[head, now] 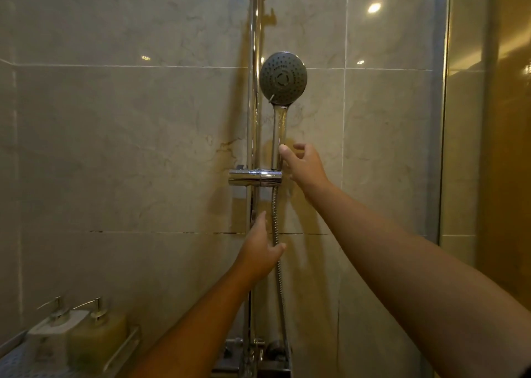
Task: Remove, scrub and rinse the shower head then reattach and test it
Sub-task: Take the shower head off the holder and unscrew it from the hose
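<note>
Tiled wall (115, 147) fills the frame, with a glass panel (465, 147) along the right edge.

Chrome rail (254, 33) runs top to bottom just left of centre. Hose (280, 277) hangs from under the holder down to the mixer (253, 349) at bottom centre.

Shower head (283, 78) is at upper centre, still docked. It stands upright with its spray face toward the camera and its handle seated in the holder (255, 177) clamped on the rail. Nothing removed yet, so this looks like step one.

Right hand (306, 165) is on the lower handle, just above the holder. The thumb is against the front and the fingers curl round the far side. Fingertips are hidden, so I can't judge how tight the grip is. Probably placed low so the head lifts straight out of the socket.

Left hand (260, 254) is lower, at centre frame. The thumb is hooked across the hose and the fingers reach straight up beside the rail. It's a loose hold, likely to feed slack and stop the hose snagging.

Two pump dispensers (94, 340) sit on a shelf at lower left, well away from both hands.

Next move as I see it: lift the head clear of the holder.
</note>
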A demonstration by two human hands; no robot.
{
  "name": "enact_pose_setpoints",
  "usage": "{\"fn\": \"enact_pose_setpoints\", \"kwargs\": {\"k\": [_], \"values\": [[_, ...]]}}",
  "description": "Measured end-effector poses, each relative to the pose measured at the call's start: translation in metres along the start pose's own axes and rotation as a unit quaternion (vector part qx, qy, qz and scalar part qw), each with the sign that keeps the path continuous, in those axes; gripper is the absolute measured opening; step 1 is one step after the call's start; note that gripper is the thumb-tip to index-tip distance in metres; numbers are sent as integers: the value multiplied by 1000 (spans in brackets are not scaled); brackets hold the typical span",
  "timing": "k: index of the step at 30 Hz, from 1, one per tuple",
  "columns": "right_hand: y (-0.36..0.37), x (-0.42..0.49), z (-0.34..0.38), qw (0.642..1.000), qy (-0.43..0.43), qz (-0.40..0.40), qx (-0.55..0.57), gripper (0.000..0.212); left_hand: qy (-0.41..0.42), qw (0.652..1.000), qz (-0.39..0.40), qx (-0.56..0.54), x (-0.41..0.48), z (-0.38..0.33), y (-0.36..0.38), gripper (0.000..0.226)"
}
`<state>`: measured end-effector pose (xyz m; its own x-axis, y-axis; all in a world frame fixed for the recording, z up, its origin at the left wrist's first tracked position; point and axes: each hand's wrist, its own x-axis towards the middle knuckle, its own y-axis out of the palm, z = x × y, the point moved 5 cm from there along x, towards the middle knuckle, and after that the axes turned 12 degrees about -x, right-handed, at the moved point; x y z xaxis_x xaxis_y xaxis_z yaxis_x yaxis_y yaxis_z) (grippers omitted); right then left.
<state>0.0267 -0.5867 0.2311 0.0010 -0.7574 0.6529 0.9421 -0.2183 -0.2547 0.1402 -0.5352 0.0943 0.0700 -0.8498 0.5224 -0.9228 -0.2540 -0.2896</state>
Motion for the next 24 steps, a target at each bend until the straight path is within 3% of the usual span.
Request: {"fn": "enact_pose_setpoints", "kwargs": {"k": [6, 10, 15, 24], "values": [[15, 17, 10, 999, 0, 16, 34, 59, -30, 995, -17, -91, 17, 19, 7, 79], [20, 23, 10, 996, -1, 39, 83, 45, -46, 989, -18, -141, 22, 31, 12, 57], [19, 25, 10, 995, -26, 51, 81, 37, -7, 989, -19, -145, 23, 29, 13, 22], [9, 32, 24, 992, -57, 80, 83, 27, 12, 986, -20, -168, 32, 18, 15, 17]]}}
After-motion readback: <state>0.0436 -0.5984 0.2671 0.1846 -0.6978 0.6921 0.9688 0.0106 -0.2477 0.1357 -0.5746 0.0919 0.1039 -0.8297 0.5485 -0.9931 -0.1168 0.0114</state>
